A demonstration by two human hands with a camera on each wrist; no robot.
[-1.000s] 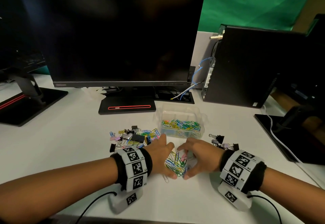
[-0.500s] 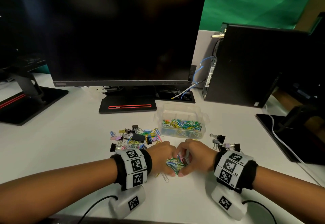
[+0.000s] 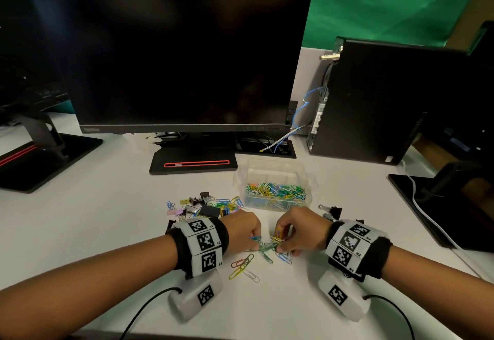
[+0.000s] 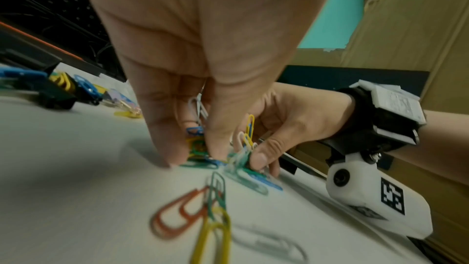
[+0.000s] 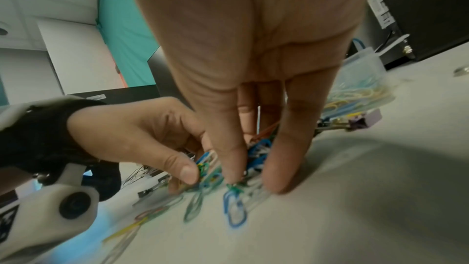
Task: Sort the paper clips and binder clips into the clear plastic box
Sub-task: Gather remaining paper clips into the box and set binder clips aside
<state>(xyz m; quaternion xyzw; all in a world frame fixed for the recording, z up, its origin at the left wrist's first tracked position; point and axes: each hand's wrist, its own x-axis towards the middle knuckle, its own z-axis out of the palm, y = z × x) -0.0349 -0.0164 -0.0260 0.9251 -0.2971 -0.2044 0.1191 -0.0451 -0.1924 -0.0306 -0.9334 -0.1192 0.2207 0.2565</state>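
Left hand [image 3: 242, 232] comes first from that side: its thumb and fingers are curled down and pinch a small bunch of coloured wire paper clips [image 3: 268, 246] against the white desk [image 3: 107, 232]. Behind this hand, a little to the left, lies a mixed heap of black and pastel binder clips with more paper clips [image 3: 203, 207], not sorted yet. Below the hands, a few loose clips (one red, one green, one yellow, one white) [image 3: 244, 266] lie apart from the bunch; their long axes run mostly from the near left to the far right. In the middle, the right hand [image 3: 300, 230] pinches the same bunch from the other side, and one yellow clip [image 3: 278, 232] stands almost upright between its fingers. Beyond the hands, slightly to the right, sits the clear plastic box with compartments [image 3: 276, 171], its near section already holding many paper clips. More binder clips [image 3: 331, 211] lie just behind the right wrist. I think the step is to gather the bunch; to do it well, both hands should press inward together and lift low, because hooked clips may hang and fall before the box.
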